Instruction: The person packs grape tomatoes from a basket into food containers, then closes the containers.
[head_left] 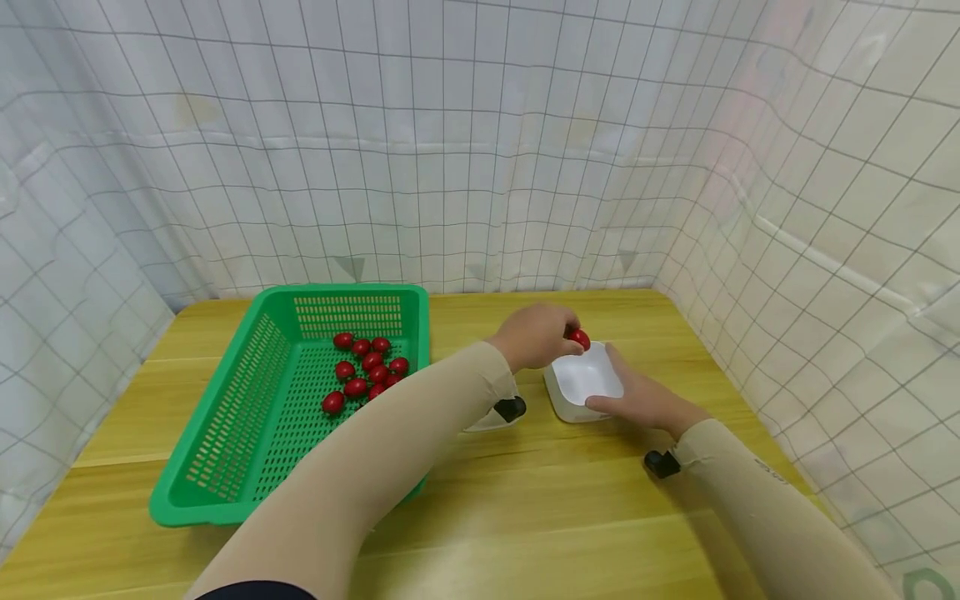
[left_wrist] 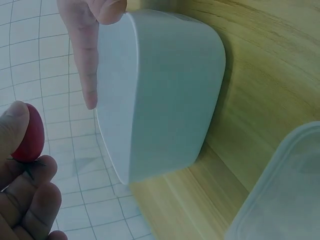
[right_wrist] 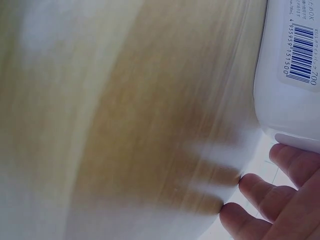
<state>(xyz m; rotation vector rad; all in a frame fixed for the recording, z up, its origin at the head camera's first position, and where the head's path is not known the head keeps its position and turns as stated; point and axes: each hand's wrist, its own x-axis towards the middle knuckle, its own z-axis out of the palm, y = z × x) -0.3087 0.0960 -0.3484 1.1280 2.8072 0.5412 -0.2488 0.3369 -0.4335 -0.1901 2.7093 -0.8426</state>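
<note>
My left hand point(head_left: 534, 335) pinches a red cherry tomato point(head_left: 580, 338) between thumb and fingers, above the far left part of a white plastic container's rim point(head_left: 567, 408). In the left wrist view the tomato point(left_wrist: 31, 134) shows its green stem end against the fingers. My right hand point(head_left: 637, 398) holds the container at its right side, thumb at the near side and fingers farther back. The right wrist view shows fingertips point(right_wrist: 250, 187) by a container corner, near a barcode label point(right_wrist: 300, 50). In the head view, the visible part of the container's inside is bare white.
At the left stands a green slotted basket point(head_left: 201, 513) with several cherry tomatoes point(head_left: 356, 387). A translucent lid point(left_wrist: 285, 200) lies on the wooden table point(head_left: 510, 517), partly hidden under the left forearm in the head view. Grid-patterned sheeting point(head_left: 450, 150) surrounds the table's back and sides.
</note>
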